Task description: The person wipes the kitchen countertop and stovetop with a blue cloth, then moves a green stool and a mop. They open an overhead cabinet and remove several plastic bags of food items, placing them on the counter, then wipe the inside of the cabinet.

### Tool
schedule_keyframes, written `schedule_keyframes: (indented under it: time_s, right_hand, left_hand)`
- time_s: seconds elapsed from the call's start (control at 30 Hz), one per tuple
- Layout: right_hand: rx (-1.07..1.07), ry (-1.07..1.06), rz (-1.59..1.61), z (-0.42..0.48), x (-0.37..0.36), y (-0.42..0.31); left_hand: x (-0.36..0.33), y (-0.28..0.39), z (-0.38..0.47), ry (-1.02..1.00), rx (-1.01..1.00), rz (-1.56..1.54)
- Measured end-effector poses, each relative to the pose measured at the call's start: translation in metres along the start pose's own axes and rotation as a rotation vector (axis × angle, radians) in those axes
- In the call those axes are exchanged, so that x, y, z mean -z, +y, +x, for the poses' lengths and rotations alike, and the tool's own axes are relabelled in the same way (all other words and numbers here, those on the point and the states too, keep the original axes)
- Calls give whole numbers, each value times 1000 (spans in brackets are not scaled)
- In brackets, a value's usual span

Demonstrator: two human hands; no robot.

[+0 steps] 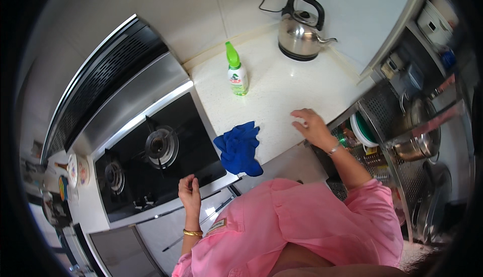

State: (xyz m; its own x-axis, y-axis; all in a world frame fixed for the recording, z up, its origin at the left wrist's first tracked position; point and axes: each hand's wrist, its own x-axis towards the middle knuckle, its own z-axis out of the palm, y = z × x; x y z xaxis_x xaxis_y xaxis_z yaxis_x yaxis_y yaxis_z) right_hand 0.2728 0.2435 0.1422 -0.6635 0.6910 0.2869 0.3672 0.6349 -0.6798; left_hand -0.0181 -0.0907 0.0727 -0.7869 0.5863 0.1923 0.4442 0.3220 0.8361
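My left hand point(189, 193) hangs over the front edge of the black glass gas hob point(132, 190), its fingers curled together and nothing visible in them. Over the right part of the white countertop point(275, 103) is my right hand point(312, 129), thumb and fingers apart, holding nothing. A crumpled blue cloth point(239, 148) lies between my hands on the counter's front edge, beside the hob. Farther back stands a white and green cleaner bottle point(237, 80) with a bright green top. Neither hand touches the cloth or the bottle.
A steel electric kettle point(300, 33) with a black handle and cord stands in the back corner. The range hood point(113, 77) juts out above the hob. At right, a metal rack point(381, 137) holds pots and lids. An enamel pot point(78, 169) sits left of the hob.
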Motion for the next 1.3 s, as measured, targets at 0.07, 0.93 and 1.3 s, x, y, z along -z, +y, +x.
schedule_keyframes:
  time_s: [0.07, 0.93, 1.3]
  right_hand:
    - [-8, -65, -31, 2, -23, 4]
    - [422, -535, -281, 24, -191, -40]
    - [455, -548, -194, 27, -201, -35]
  left_hand:
    - [1, -5, -1, -32, -61, 163]
    - [3, -13, -109, -14, 28, 262]
    - [-4, -57, -289, 227, 914, 64]
